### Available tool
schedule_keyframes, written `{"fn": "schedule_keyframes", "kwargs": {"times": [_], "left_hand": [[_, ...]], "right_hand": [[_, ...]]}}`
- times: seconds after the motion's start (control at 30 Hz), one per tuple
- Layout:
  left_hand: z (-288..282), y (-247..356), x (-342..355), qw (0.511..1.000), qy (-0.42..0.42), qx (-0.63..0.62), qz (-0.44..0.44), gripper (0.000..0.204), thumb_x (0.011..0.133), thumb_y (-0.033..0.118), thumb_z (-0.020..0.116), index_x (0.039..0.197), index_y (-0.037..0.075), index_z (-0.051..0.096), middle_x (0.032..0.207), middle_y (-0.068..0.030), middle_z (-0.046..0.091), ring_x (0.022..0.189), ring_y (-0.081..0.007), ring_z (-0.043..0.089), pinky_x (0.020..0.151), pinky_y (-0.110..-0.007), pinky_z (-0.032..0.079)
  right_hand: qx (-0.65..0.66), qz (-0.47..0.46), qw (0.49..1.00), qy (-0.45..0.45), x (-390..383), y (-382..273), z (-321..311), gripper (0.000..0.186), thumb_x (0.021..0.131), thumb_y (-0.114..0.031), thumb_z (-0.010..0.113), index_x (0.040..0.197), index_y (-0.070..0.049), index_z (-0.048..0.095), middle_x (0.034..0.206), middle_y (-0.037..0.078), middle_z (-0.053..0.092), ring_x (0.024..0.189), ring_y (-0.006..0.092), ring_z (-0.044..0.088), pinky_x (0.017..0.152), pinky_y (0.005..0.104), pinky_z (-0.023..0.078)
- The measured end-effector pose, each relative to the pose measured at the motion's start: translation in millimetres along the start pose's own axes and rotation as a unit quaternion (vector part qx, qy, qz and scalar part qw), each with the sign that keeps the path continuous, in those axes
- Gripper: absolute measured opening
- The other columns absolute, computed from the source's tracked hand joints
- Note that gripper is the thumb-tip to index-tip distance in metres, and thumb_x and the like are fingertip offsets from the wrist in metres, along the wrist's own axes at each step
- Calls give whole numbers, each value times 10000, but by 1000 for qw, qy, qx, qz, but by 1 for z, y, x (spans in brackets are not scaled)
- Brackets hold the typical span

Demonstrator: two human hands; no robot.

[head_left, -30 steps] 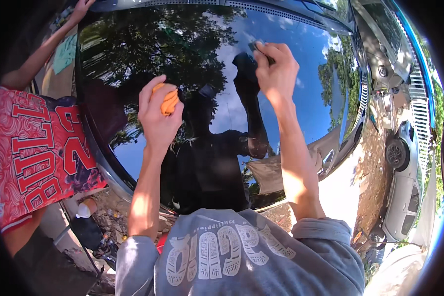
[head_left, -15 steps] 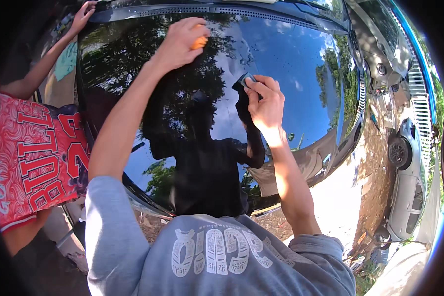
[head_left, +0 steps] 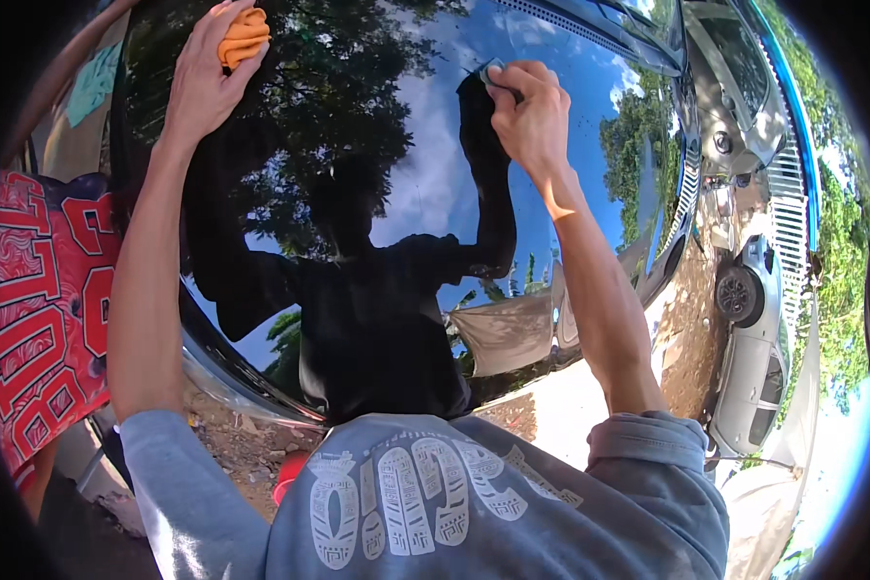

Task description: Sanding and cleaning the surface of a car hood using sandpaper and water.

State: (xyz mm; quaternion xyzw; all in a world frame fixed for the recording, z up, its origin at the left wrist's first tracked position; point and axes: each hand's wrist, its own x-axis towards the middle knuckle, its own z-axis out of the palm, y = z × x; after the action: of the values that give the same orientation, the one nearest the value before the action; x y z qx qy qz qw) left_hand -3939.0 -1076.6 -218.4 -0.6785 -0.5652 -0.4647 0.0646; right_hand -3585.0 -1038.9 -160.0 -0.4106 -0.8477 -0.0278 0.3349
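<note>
From where I'm standing, the person's two hands are working well apart from each other over the car. The left hand is clamping a bunched, bright orange cloth between thumb and fingers, up at the far left of the hood. The right hand is pinching a small, flat, blue-grey pad between thumb and fingers, right of the middle and toward the far edge. I can't tell whether the cloth is pressing on the paint.

Beneath them the glossy black car hood is spreading out, mirroring trees, blue sky and the person's dark outline. A perforated dark strip is running along its far edge.

The person is wearing a grey-blue shirt with a pale print, leaning in from the near side. On the left, a co-worker in a patterned red jersey is standing close to the hood, and a pale teal cloth is lying beyond. Over on the right, a silver car is standing near a white slatted fence.
</note>
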Motion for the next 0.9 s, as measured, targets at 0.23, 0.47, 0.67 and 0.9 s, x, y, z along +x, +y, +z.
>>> {"fn": "schedule_keyframes", "kwargs": {"times": [0.23, 0.47, 0.67, 0.9], "left_hand": [[-11, 13, 4, 998, 4, -46, -41, 521, 807, 78, 736, 1289, 43, 542, 1231, -204, 554, 1150, -401, 564, 1011, -456, 453], [-4, 3, -2, 1000, 11, -24, -14, 529, 781, 90, 746, 1269, 39, 549, 1212, -193, 571, 1141, -387, 574, 998, -439, 461], [7, -23, -6, 998, 24, 36, 39, 552, 930, 277, 700, 1435, 181, 498, 1334, -138, 560, 1182, -341, 584, 1022, -423, 466], [15, -28, -15, 999, 30, 39, 21, 556, 933, 293, 691, 1440, 200, 485, 1320, -145, 549, 1152, -353, 593, 1007, -442, 472]], "right_hand": [[2, -11, 1000, -24, 3, -7, 3, 167, 794, 23, 707, 937, -30, 777, 926, 140, 705, 820, 296, 691, 761, 349, 543], [-11, 54, 997, -50, -9, 0, 1, 142, 799, -43, 734, 932, -7, 767, 831, 179, 653, 721, 325, 661, 679, 389, 495], [-21, 29, 998, -44, -15, 14, 8, 134, 780, -27, 740, 910, -18, 770, 810, 162, 622, 696, 311, 643, 676, 379, 499], [-25, 0, 999, -36, -16, 9, 13, 109, 760, 30, 749, 849, -29, 769, 894, 116, 629, 888, 249, 609, 788, 339, 498]]}}
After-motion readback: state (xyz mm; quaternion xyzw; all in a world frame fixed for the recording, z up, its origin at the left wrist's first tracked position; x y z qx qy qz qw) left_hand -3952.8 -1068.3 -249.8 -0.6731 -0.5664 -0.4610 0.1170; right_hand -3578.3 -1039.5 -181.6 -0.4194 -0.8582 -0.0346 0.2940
